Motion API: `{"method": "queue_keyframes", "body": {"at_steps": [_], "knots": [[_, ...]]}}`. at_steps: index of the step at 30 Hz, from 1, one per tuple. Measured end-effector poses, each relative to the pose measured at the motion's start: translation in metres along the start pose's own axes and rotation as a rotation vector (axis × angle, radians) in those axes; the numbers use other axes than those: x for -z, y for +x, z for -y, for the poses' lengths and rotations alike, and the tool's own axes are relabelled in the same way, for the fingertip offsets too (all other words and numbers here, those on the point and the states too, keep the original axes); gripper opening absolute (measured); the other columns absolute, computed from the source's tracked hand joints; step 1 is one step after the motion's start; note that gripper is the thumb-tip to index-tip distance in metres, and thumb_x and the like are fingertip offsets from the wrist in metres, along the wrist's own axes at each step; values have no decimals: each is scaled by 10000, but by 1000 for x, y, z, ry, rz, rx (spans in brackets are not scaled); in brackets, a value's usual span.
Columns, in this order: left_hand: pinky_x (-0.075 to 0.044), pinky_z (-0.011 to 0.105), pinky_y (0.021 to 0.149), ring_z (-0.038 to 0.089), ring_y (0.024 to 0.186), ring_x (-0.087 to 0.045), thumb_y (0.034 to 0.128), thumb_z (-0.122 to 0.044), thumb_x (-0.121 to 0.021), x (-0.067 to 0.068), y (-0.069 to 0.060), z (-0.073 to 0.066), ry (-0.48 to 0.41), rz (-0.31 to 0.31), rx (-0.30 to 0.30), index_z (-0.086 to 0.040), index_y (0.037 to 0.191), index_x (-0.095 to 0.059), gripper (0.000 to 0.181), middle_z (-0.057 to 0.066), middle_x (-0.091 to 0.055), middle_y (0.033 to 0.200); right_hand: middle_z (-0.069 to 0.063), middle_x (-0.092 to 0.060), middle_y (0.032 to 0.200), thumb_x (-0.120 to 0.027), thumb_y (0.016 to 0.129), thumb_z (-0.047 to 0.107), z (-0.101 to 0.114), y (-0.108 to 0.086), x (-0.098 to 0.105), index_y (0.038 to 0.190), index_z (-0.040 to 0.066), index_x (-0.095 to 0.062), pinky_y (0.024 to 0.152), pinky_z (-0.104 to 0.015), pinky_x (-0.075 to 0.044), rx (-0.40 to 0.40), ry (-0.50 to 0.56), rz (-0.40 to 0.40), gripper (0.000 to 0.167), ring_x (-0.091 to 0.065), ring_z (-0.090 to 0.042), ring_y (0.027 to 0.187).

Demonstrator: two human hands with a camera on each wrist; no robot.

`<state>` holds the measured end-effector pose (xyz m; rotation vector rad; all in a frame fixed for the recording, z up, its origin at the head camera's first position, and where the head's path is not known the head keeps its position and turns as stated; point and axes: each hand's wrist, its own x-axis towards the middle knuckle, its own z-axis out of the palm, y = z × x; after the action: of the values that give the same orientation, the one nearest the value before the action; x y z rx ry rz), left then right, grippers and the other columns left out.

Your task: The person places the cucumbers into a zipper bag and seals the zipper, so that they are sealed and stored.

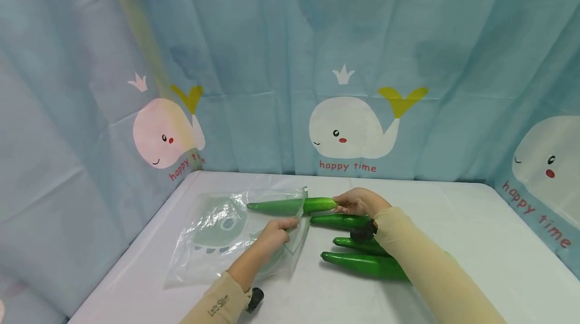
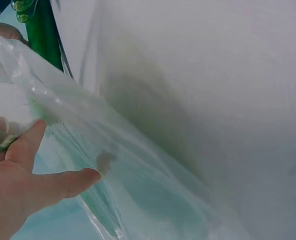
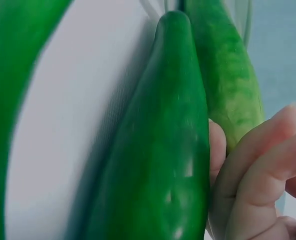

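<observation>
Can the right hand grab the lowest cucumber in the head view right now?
Probably not yet: the right hand is holding another cucumber, partly inside the clear bag. Once free, it likely could: the lowest cucumber's left end shows uncovered, though the right sleeve hides its other end.

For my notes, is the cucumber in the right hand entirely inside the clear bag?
No, the head view shows the cucumber sticking out of the bag, one end held by the right hand.
</observation>
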<state>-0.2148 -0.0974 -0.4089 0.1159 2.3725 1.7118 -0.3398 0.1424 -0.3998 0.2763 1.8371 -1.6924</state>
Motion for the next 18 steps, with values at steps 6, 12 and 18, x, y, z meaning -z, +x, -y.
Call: {"method": "queue_keyframes", "body": {"at_steps": [6,12,18], "knots": [[-272,590,1096,459,1355,-324,746,151,-458,-1,-1,-1,-5,-4,-13,73,1353,-508,614,241,-510,1377,-239,-628,998,-544,996,84,0,4,-9,1064,-22,-597,489,-113,-468,-7,27,20,136,-551,-48,515],[-273,593,1096,456,1352,-332,746,147,-443,-1,-1,-2,-9,-5,-7,79,1353,-505,614,248,-503,1381,-191,-625,863,-550,990,65,3,6,-19,1046,-20,-602,489,-108,-465,-24,57,20,115,-543,-53,509],[-280,585,1096,444,1350,-345,731,141,-450,-2,1,-1,8,-4,-11,69,1344,-522,621,238,-518,1371,-292,-599,1104,-538,993,57,3,10,-28,1304,-89,-510,489,-97,-459,-38,49,22,345,-536,-44,503]]}}
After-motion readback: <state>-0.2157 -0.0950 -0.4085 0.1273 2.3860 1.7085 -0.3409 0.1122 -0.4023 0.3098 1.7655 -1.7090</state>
